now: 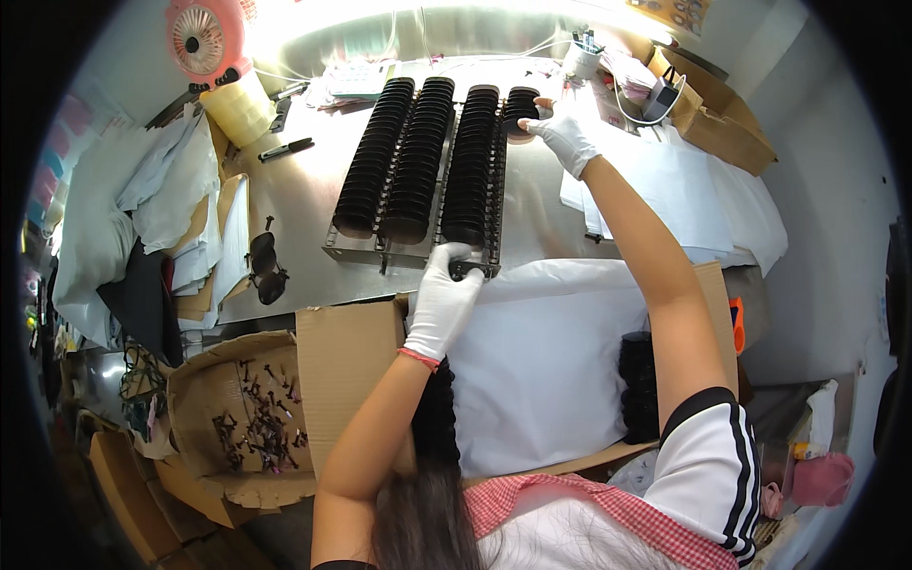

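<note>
A metal rack (353, 249) on the steel table holds long rows of black round lenses (418, 157). My left hand (445, 296), in a white glove, grips the near end of the rack at the right-hand row. My right hand (562, 133), also gloved, reaches to the far end and touches the short stack of black lenses (519, 106) there. An open cardboard box (347, 366) lined with white sheet lies just below the rack, with black stacks (638, 385) along its right side.
A pair of sunglasses (265, 266) and a black marker (286, 148) lie on the table to the left. A pink fan (199, 40), a tape roll (239, 106), white bags (171, 190), a box of small dark parts (256, 423) and brown cartons (712, 114) surround the area.
</note>
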Tool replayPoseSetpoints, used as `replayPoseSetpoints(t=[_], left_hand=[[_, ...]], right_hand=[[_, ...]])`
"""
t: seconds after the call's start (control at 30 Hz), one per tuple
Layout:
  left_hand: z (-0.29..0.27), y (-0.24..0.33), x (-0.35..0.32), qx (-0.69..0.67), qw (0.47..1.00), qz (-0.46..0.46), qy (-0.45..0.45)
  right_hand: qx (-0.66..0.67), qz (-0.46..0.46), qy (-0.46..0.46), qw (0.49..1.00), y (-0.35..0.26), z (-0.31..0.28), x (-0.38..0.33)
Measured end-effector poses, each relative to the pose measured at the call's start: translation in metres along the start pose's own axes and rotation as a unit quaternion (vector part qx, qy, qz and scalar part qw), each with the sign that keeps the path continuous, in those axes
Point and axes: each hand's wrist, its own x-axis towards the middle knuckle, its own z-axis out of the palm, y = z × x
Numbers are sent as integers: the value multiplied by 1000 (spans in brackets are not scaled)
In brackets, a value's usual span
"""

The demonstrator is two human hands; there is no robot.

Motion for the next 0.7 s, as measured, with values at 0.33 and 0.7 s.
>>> replayPoseSetpoints(t=[0.33,0.7], left_hand=[[-24,1,25,130,980,47,-145],[-23,22,9,58,987,-22,-151]], right_hand=[[-134,-181,-24,974,5,28,-13],[-314,-286,180,887,4,45,-13]])
